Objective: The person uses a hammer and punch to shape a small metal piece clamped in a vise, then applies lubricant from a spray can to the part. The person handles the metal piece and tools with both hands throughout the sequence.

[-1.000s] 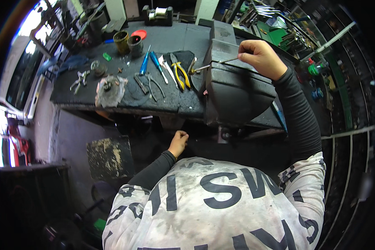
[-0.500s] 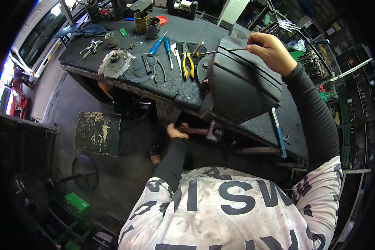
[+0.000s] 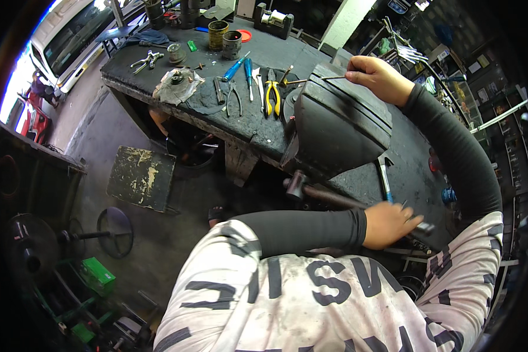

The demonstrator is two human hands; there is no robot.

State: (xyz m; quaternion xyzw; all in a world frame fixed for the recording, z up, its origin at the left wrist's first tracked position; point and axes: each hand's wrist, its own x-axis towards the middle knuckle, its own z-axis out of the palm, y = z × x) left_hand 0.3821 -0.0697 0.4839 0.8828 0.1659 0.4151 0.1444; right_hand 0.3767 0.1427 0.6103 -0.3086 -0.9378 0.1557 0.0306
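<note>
My right hand (image 3: 378,79) pinches a thin metal rod (image 3: 328,78) that lies across the top of the large dark vise (image 3: 343,129). My left hand (image 3: 387,226), smeared by motion, is at the vise's handle bar (image 3: 325,196), near its right end, with fingers partly spread; exact contact is unclear. Left of the vise lie yellow-handled pliers (image 3: 272,100), grey pliers (image 3: 234,100), blue screwdrivers (image 3: 237,66) and a wrench. Below the vise's right side, a blue-handled tool (image 3: 386,180) rests on the bench.
The dark workbench (image 3: 129,73) carries tins (image 3: 218,32) and a crumpled cloth (image 3: 167,88). Below left stand a worn square stool (image 3: 138,176), a steering wheel (image 3: 114,232) and a green box (image 3: 98,274). Parked vehicles (image 3: 70,29) show at upper left, shelving at right.
My left hand has swung far to the right, and the vise handle now slants toward the right. My right hand stays on the rod. The view has shifted.
</note>
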